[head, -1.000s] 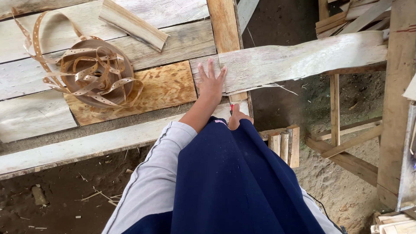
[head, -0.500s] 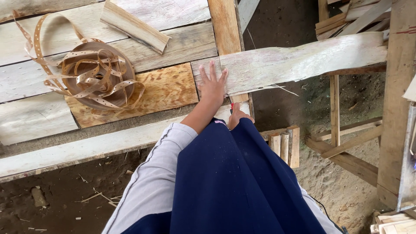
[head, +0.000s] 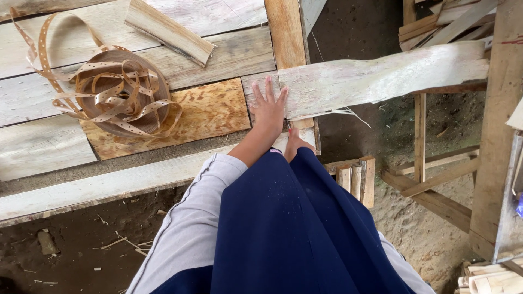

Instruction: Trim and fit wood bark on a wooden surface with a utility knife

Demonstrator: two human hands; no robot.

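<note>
The left hand (head: 268, 108), fingers spread, presses flat on a pale plank (head: 376, 79) overhanging the surface's (head: 43, 147) right edge. Right hand (head: 295, 146) mostly hidden; its state is unclear.

Rough woodworking shed: plank workbench (head: 163, 38), coiled veneer strip (head: 117, 90), timber offcuts (head: 354, 177), dirt floor (head: 81, 250).

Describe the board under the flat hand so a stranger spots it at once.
Start at the plank workbench on the left. At its right edge, the left hand lies flat on the end of a long pale board that juts out over the dirt. Unlike the square-cut planks, it is whitish, with a wavy, splintered edge.
</note>
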